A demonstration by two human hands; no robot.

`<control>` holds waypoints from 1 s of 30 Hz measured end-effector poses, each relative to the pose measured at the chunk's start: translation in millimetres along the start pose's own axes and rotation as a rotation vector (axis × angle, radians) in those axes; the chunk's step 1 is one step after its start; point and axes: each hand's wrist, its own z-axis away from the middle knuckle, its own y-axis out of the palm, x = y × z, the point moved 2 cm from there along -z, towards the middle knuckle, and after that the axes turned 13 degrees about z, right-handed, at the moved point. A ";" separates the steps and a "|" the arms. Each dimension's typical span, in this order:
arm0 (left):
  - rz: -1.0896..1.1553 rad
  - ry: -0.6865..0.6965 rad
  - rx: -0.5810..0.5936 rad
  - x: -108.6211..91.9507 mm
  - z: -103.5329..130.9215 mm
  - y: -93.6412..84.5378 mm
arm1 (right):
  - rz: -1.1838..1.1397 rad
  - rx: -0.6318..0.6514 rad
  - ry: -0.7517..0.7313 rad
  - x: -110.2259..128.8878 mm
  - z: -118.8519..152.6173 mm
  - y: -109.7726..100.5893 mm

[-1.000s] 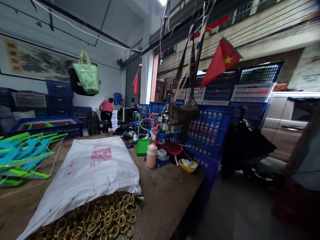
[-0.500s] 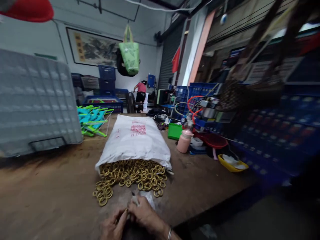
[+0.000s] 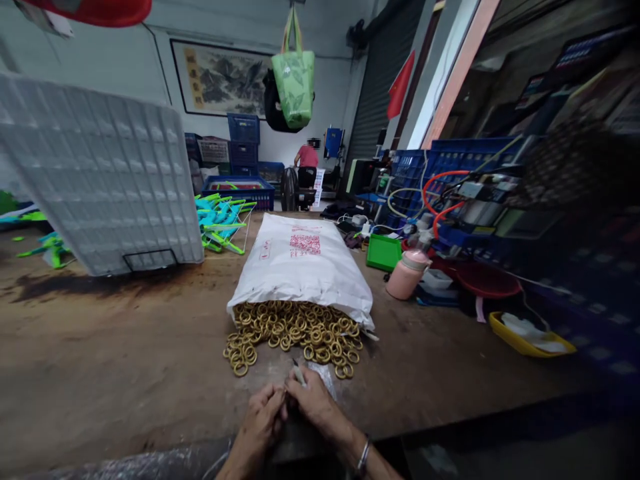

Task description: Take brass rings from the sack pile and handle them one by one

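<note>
My left hand [image 3: 261, 415] is closed, its thumb and fingers pinched together near the table's front edge. Whatever sits in that pinch is too small and hidden to make out. Touching it from the right, my right hand [image 3: 315, 400] grips a slim pale-handled tool with a dark pointed tip [image 3: 299, 373], which points away from me. Just beyond both hands, brass-coloured rings [image 3: 295, 333] spill from the mouth of a white sack [image 3: 305, 267] with red print. A scrap of clear plastic [image 3: 324, 377] lies beside my right hand.
A translucent ribbed plastic panel [image 3: 115, 180] stands at left, with green and turquoise pieces [image 3: 225, 223] behind it. At right are a pink bottle [image 3: 407, 275], a green tray [image 3: 383, 252] and a yellow dish [image 3: 530, 337]. A person [image 3: 307, 163] works far back.
My view has swung left and down, so the scene sits further right and higher. Both hands stay together before the rings, the right still gripping the pale-handled tool.
</note>
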 end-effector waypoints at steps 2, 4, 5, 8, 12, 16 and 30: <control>0.039 0.014 0.014 -7.4 5.5 2.8 | -0.010 -0.019 -0.031 2.0 -0.2 -1.5; 0.082 0.028 0.037 -15.2 10.4 5.3 | -0.012 -0.037 -0.056 5.0 0.1 -3.4; 0.106 0.036 0.037 -18.1 12.0 5.7 | -0.015 -0.037 -0.061 6.5 0.3 -4.3; 0.170 0.039 0.042 -21.3 14.5 5.1 | -0.030 -0.018 -0.079 10.4 1.5 -5.9; 0.200 0.053 0.049 -18.3 16.5 3.6 | -0.036 0.001 -0.122 13.6 4.4 -7.2; 0.162 0.072 0.042 -16.5 16.8 2.9 | 0.036 -0.055 -0.150 12.7 5.8 -12.3; 0.121 0.117 -0.038 -21.6 15.8 9.3 | 0.842 -0.103 -0.355 13.2 27.2 -9.4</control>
